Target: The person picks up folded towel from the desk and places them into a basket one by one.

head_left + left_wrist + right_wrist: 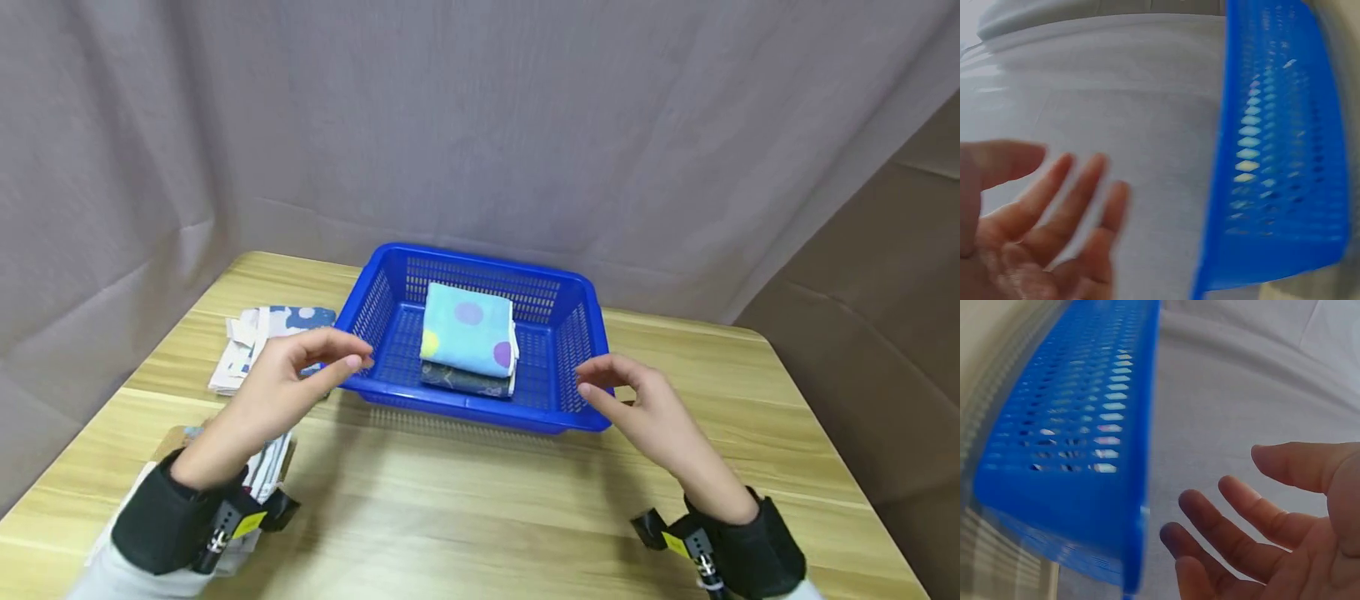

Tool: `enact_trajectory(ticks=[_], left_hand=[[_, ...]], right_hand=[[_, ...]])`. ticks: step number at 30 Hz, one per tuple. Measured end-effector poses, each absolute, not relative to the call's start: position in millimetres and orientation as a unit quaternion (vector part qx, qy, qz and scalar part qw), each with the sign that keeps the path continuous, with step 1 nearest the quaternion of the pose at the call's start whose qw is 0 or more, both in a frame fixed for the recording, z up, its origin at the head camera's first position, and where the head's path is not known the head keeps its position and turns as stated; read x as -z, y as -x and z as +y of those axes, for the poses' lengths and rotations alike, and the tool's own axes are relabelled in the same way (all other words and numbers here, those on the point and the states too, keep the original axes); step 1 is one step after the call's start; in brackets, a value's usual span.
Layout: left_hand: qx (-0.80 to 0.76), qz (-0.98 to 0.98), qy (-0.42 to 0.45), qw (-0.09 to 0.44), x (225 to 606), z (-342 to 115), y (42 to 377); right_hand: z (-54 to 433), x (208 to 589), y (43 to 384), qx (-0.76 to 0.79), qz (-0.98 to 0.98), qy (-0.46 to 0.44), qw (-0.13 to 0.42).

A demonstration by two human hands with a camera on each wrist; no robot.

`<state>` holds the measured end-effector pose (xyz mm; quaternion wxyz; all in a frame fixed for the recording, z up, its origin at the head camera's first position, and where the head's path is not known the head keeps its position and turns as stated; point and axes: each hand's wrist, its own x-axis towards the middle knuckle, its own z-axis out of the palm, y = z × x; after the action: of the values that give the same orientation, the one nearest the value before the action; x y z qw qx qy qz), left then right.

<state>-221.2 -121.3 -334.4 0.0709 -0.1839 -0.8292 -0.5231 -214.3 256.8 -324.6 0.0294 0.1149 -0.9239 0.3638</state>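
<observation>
A blue plastic basket with slotted walls stands on the table. Inside it lies a folded light-blue cloth with coloured dots, on top of a dark patterned folded cloth. My left hand hovers by the basket's left front corner, fingers loosely bent and holding nothing. At the right front corner is my right hand, likewise holding nothing. Both wrist views show a gap between the fingers and the basket wall, which also fills the left of the right wrist view.
Left of the basket lies a blue-and-white folded cloth with white cloth beneath. Nearer, another pile of folded cloths is partly hidden under my left forearm. A grey curtain hangs behind the wooden table.
</observation>
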Motion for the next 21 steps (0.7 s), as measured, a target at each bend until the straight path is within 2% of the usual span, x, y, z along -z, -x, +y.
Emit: enact_trajectory(ticks=[5, 13, 16, 21], left_hand=[[0.582, -0.781, 0.197, 0.117, 362, -114, 200], [0.534, -0.823, 0.187, 0.053, 405, -101, 187], [0.519, -0.831, 0.192, 0.047, 416, -101, 189], [0.509, -0.838, 0.192, 0.037, 425, -101, 190]], right_hand=[[248, 344, 204, -0.347, -0.927, -0.119, 0.075], [245, 368, 204, -0.282, -0.936, -0.165, 0.132], [246, 374, 204, -0.253, -0.937, -0.186, 0.153], [247, 378, 202, -0.25, -0.939, -0.18, 0.156]])
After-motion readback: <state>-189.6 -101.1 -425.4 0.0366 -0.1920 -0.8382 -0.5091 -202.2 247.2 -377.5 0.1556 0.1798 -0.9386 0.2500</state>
